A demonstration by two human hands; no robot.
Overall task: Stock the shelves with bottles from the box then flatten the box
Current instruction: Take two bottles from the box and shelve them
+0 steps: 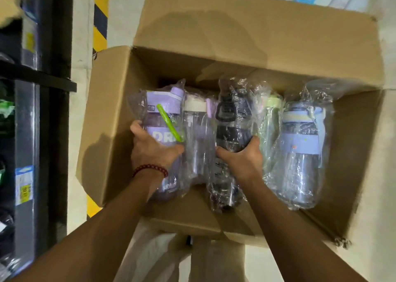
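Left hand: the left hand (153, 147), with a red bead bracelet (150, 169) at the wrist, is wrapped round the body of a lilac plastic bottle in a clear bag with a green strap (162, 131).
Right hand: the right hand (240, 156) is curled round the lower part of a clear plastic bottle with a black lid and band, also bagged (231, 129).
Step in hand: the unloading stage is judged to be under way, with two bottles gripped at once and neither yet lifted clear.
Bottles left: a clear bottle with a cream lid (196, 136) lies between the two that are held; a green-lidded bottle (271, 127) and a pale blue-banded bottle (300, 148) lie to the right. All are lying side by side inside the box.
Box: a large brown cardboard box (111, 114) is standing open, its flaps folded outward.
Next move: both bottles would need to be raised past the flaps and carried left; slippery wrapping could let one slide.
Shelves: dark metal shelving (32, 78) with price labels is seen at the left edge, near the box.
Floor: a pale floor (81, 45) carries the box; a yellow-and-black striped strip (100, 13) runs beside the shelving.
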